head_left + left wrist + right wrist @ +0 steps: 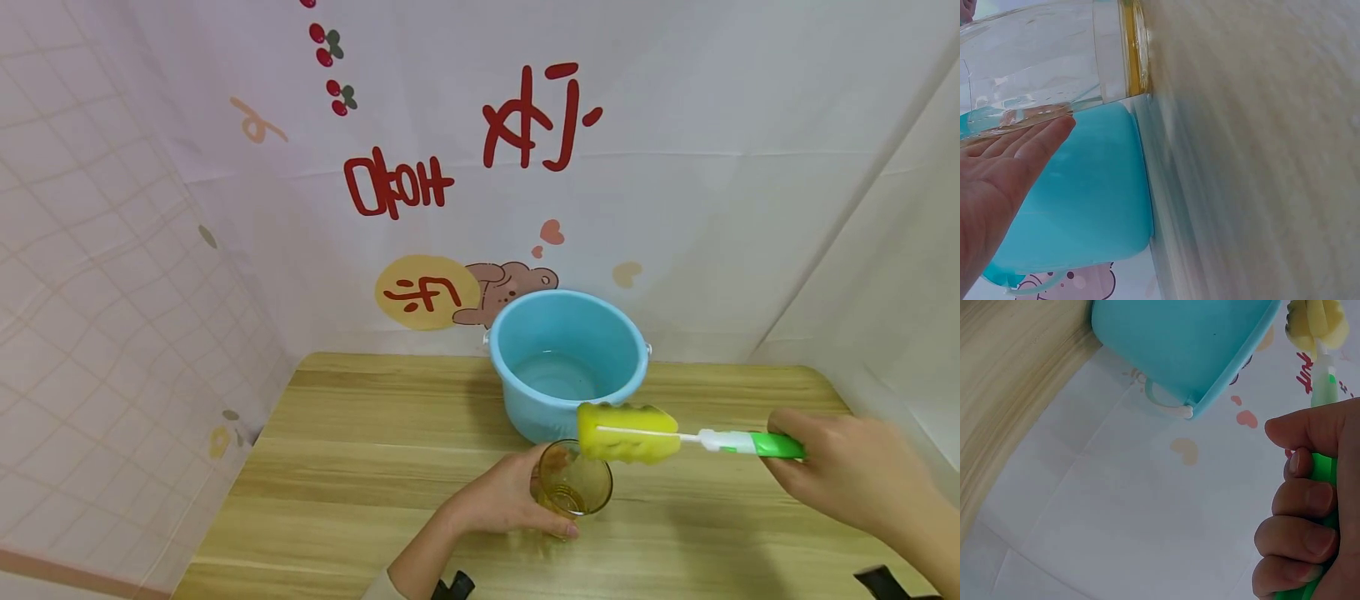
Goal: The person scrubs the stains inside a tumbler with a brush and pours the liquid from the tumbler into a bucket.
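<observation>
In the head view, my left hand (pixel 513 496) holds an amber-tinted drinking glass (pixel 581 492) that stands on the wooden table, thumb and fingers around its side. The left wrist view shows the glass (pixel 1041 56) from low down, with the fingers (pixel 1035 140) along its wall. My right hand (pixel 855 462) grips the green and white handle of a sponge cup brush (pixel 630 432). Its yellow sponge head is above the glass's right rim, outside the opening as far as I can tell. In the right wrist view the fingers (pixel 1304 537) curl round the green handle.
A light blue bucket (pixel 517 408) stands behind the glass, with what looks like water at its bottom. Its handle (pixel 1169 409) hangs at the side. The wooden table (pixel 337 500) ends at a printed white cloth (pixel 712 208) at the back and sides.
</observation>
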`<action>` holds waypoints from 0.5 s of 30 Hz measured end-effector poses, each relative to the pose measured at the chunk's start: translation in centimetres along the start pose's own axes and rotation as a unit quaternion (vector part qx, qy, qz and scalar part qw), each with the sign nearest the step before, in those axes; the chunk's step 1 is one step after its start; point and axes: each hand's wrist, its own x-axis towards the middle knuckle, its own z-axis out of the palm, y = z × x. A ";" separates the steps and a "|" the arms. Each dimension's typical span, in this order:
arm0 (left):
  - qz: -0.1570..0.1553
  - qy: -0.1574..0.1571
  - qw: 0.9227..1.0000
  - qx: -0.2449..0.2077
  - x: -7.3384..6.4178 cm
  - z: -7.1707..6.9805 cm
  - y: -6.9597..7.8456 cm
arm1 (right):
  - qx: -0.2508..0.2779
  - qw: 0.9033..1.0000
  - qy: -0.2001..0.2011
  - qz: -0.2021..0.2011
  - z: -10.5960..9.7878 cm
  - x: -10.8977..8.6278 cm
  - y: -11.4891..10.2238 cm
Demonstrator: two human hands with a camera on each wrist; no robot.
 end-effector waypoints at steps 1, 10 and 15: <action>-0.001 0.000 1.000 -0.001 0.0 0.0 0.0 | -0.001 1.000 -0.005 -0.003 0.0 0.1 0.0; 0.002 -0.006 1.000 -0.011 0.0 0.0 0.0 | -0.010 1.000 -0.006 -0.027 0.1 0.9 -0.7; 0.004 -0.005 1.000 -0.009 0.0 0.0 0.0 | -0.001 0.999 -0.003 -0.034 0.4 1.2 -1.1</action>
